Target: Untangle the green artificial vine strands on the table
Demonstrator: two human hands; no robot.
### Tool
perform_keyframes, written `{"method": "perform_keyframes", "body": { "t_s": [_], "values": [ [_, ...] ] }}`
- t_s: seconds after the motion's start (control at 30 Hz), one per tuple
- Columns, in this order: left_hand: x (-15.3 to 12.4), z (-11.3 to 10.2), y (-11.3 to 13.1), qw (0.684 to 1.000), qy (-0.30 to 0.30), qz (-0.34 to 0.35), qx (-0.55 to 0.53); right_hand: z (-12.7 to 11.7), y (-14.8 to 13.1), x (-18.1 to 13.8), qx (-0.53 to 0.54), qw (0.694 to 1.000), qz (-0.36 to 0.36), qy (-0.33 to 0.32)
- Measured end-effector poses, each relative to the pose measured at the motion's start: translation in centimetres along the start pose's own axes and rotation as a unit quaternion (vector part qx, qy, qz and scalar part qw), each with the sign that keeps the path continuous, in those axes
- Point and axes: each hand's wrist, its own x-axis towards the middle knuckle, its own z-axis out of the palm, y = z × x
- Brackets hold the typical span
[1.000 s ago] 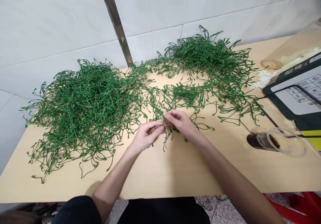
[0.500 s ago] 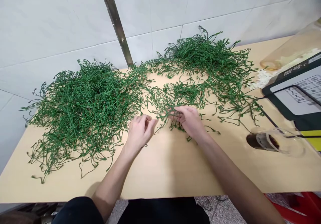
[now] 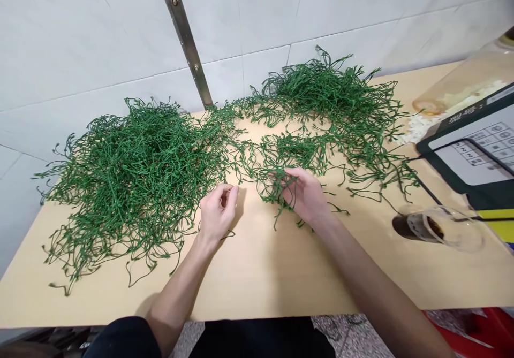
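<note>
Thin green stems with small branched tips, like artificial plant stems, lie in a large tangled pile [image 3: 136, 160] at the left and a second pile [image 3: 325, 90] at the back right. My left hand [image 3: 217, 211] is closed at the right edge of the large pile, thumb against curled fingers; whatever it may pinch is hidden. My right hand [image 3: 305, 195] is closed around a loose bunch of green stems [image 3: 277, 184], which spread out past its fingertips over the table. Looser stems [image 3: 297, 149] lie just behind that hand.
A lidless-looking clear cup of dark liquid [image 3: 417, 227] lies or stands tilted in view at the right. Behind it are a black-framed printed panel [image 3: 477, 144], a dark cable [image 3: 429, 184] and a clear container with white bits [image 3: 453, 98]. A metal bracket [image 3: 188, 47] rises against the tiled wall.
My left hand has drawn slightly left, away from the right one. My right hand has shifted a little right, and more stems now hang by its fingers.
</note>
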Motion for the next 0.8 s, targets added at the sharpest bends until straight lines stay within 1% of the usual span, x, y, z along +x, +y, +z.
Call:
{"method": "perform_keyframes", "body": {
  "t_s": [0.07,0.13,0.17,0.27,0.37,0.43,0.5,0.6,0.7,0.8],
  "values": [
    [-0.1,0.0,0.3,0.998,0.008,0.006,-0.055,0.0,0.2,0.0,-0.017,1.0,-0.017,-0.01],
    [-0.2,0.2,0.7,0.993,-0.012,-0.003,-0.115,0.1,0.6,-0.1,-0.055,0.996,-0.057,-0.029],
    [-0.3,0.3,0.8,0.989,-0.032,-0.013,-0.146,0.2,0.8,-0.3,-0.085,0.992,-0.084,-0.038],
    [-0.6,0.8,1.3,0.966,-0.096,-0.041,-0.235,0.4,1.2,-0.7,-0.204,0.966,-0.15,-0.044],
    [-1.0,1.4,1.4,0.949,-0.118,-0.053,-0.286,0.5,1.2,-1.0,-0.289,0.935,-0.202,-0.048],
    [-1.3,1.7,1.3,0.946,-0.125,-0.061,-0.293,0.4,1.3,-1.0,-0.322,0.918,-0.221,-0.06],
    [-1.5,1.9,1.2,0.944,-0.122,-0.075,-0.296,0.3,1.4,-0.9,-0.337,0.91,-0.226,-0.078],
    [-1.6,2.2,1.1,0.943,-0.11,-0.097,-0.298,0.2,1.9,-0.8,-0.34,0.909,-0.219,-0.105],
    [-1.6,2.4,1.1,0.948,-0.101,-0.116,-0.279,0.1,2.2,-0.8,-0.338,0.91,-0.215,-0.111],
    [-1.4,2.3,1.1,0.96,-0.084,-0.103,-0.248,0.2,2.3,-0.9,-0.338,0.91,-0.215,-0.109]
  ]
}}
